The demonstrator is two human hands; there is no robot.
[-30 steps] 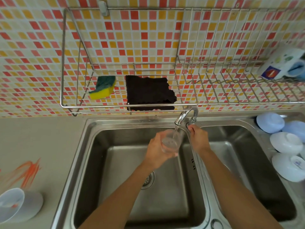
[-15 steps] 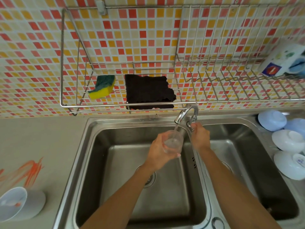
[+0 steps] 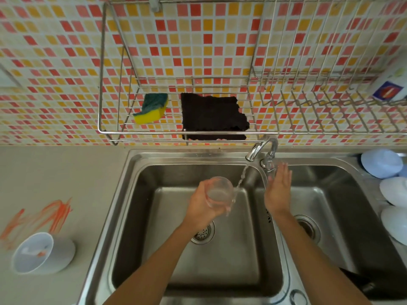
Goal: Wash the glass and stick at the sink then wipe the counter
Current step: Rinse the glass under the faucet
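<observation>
– Where is the glass point(image 3: 219, 192) sitting relative to the water?

– The left hand point(image 3: 203, 205) is holding it over the left basin of the sink point(image 3: 132, 194), fingers curled round its wall, mouth tilting up toward the camera. The stream from the tap point(image 3: 261, 148) is falling just beside the rim, on the glass's right edge (whether any is going inside, I cannot tell).

– And the other hand?

– The right hand point(image 3: 278, 190) is hovering by the tap's base, fingers straight and together, gripping nothing. It is nearer the tap; the left is nearer the stream.

– So the next move?

– Probably shifting the glass slightly right, under the water. The orange smears on the desk point(image 3: 55, 172) are waiting.
</observation>
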